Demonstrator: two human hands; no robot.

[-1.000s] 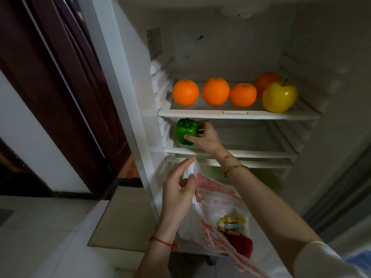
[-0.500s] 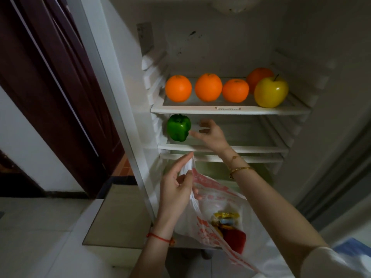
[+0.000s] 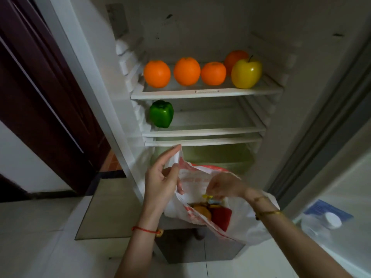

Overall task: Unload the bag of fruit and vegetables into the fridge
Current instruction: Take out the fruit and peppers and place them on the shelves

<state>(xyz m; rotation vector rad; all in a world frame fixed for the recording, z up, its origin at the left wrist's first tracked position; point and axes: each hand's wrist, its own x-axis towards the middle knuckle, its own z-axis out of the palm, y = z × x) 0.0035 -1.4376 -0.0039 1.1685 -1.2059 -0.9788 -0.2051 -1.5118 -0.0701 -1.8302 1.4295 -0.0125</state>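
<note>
A white and red plastic bag [image 3: 202,178] hangs in front of the open fridge. My left hand [image 3: 162,181] grips its upper left edge and holds it open. My right hand [image 3: 224,186] reaches down into the bag's mouth, fingers blurred, above a red item [image 3: 221,216] and an orange-brown one [image 3: 200,212]. A green bell pepper [image 3: 161,113] stands alone at the left of the second shelf [image 3: 210,131]. On the top shelf [image 3: 206,92] sit several oranges [image 3: 186,71] and a yellow apple [image 3: 246,73].
The fridge door [image 3: 341,177] stands open at the right, with a white-capped container [image 3: 332,220] in its rack. A dark wooden door [image 3: 40,87] is at the left. A greenish crisper drawer [image 3: 210,157] lies below the shelves. A grey mat [image 3: 108,209] covers the floor.
My right hand let go of the green pepper on the second shelf, drew back and went down into the bag. My left hand kept hold of the bag's edge.
</note>
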